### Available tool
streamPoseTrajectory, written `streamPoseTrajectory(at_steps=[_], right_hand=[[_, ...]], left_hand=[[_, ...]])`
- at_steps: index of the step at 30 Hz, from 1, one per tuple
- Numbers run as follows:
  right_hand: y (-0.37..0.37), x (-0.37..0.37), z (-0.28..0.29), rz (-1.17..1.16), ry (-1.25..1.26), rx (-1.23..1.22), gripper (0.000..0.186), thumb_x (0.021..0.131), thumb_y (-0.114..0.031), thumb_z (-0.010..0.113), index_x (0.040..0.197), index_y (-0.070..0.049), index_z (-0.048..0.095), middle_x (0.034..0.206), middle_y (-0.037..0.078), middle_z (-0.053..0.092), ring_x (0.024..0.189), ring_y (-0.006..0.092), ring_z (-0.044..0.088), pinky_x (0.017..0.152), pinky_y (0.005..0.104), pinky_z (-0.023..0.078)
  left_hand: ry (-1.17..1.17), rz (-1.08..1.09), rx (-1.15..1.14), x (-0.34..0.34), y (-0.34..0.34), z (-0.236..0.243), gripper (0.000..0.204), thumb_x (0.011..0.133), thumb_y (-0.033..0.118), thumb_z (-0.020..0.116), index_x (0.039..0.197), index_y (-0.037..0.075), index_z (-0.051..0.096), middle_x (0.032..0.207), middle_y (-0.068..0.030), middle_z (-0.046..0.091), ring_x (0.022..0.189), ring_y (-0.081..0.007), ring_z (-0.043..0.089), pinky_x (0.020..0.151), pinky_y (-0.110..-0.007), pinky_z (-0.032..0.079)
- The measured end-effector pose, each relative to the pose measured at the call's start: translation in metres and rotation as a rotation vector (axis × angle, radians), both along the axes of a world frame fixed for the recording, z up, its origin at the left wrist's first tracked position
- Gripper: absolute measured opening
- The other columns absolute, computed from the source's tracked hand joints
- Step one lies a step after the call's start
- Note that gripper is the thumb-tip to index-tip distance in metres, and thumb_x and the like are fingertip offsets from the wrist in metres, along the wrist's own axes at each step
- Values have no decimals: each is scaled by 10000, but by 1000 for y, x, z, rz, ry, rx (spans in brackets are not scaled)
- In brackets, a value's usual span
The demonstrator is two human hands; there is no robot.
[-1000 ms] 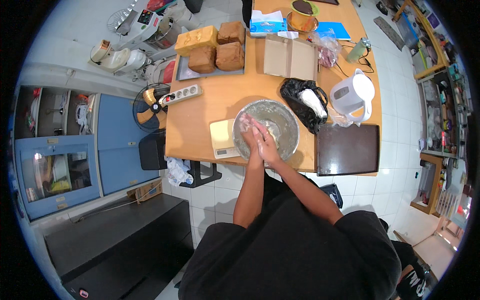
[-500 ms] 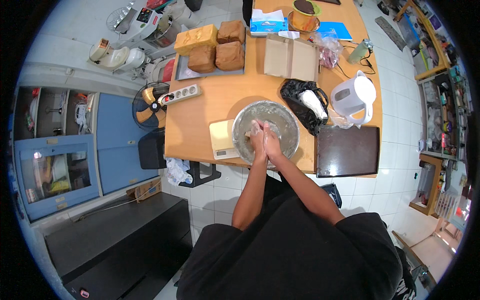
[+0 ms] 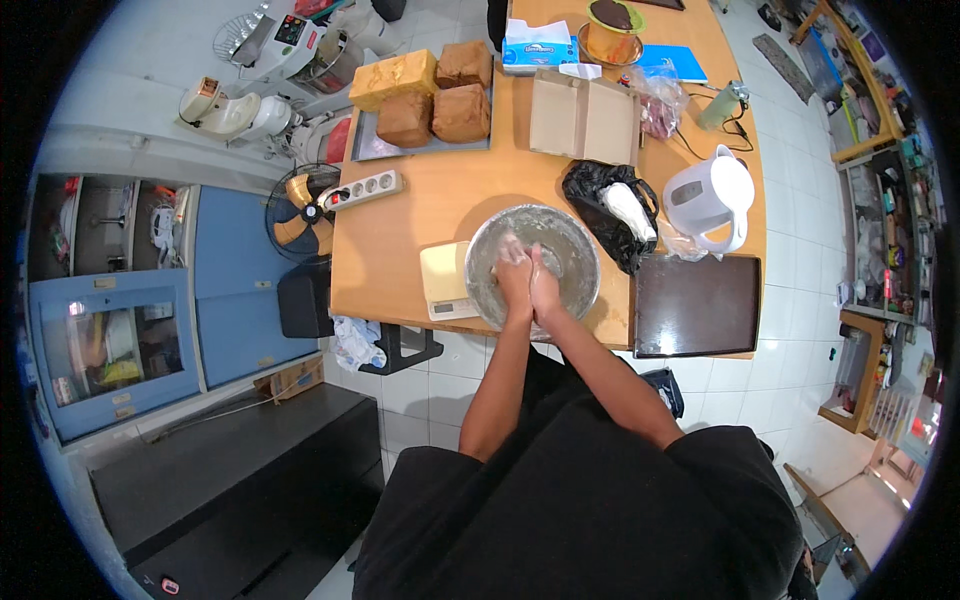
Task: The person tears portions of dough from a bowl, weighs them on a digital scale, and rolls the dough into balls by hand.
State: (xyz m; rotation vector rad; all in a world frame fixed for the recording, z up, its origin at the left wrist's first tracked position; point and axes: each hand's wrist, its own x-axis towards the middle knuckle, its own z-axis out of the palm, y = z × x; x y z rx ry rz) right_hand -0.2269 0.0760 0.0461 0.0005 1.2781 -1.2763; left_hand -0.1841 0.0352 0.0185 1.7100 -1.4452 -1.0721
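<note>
Two hands are resting inside the metal bowl point(image 3: 578, 262), and I am following them remotely via head cam. L hand point(image 3: 514, 277) and R hand point(image 3: 544, 286) are pressing together side by side, w/ pale residue coating the fingers; in this grip, the L fingers are pointing forward a bit. Whether smth. is lying between the palms, I am not able to tell, b/c the hands are hiding it. The bowl is standing at the near edge of the bench point(image 3: 400, 235), just beside the scale point(image 3: 445, 270), w/ pale smears on its inner wall.

Risks, in my judgement: hard pressing on the near rim could be tipping the bowl toward the floor, the cause being its place so close to the edge. Loose residue could be falling on the scale, b/c it is sitting so near. Sliding right, the bowl could be bumping the black plastic bag point(image 3: 597, 190).

Re. writing: the blue-white tissue box point(image 3: 540, 57) is carrying print, which I am not copying; the scale's panel is showing nothing legible.
</note>
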Motion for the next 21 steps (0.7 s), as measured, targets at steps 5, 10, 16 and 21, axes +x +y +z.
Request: streamPoseTrajectory(at_steps=[5, 10, 16, 21], right_hand=[[-10, -26, -81, -16, -83, -61, 595, 998, -520, 342, 1348, -69, 507, 1327, 128, 528, 1203, 214, 486, 1037, 331, 338], [0, 6, -36, 111, 184, -199, 560, 1013, -463, 341, 1358, -48, 491, 1363, 138, 510, 1237, 224, 477, 1065, 328, 323], [-17, -13, -40, 29, -65, -40, 583, 1010, -466, 361, 1363, -18, 479, 1369, 131, 503, 1223, 234, 479, 1056, 327, 334], [-15, -17, -116, 25, 315, -373, 521, 1015, -447, 347, 1305, -56, 534, 1301, 126, 548, 1179, 217, 499, 1025, 312, 358]], left_hand=[[-82, -117, -55, -43, 44, 31, 585, 1017, 432, 312, 1253, -65, 510, 1190, -279, 555, 1138, -367, 519, 967, -420, 376], [107, -8, 7, -2, -7, -30, 417, 1011, 322, 372, 1230, 4, 530, 1307, -247, 493, 1227, -344, 446, 1028, -410, 329], [169, 64, 356, -12, 12, 1, 450, 1007, 349, 390, 1209, -27, 533, 1112, -197, 623, 1001, -313, 568, 885, -341, 439], [247, 21, -30, -46, 36, 7, 512, 1033, 381, 324, 1311, -24, 465, 1254, -152, 558, 1141, -253, 524, 992, -352, 386]])
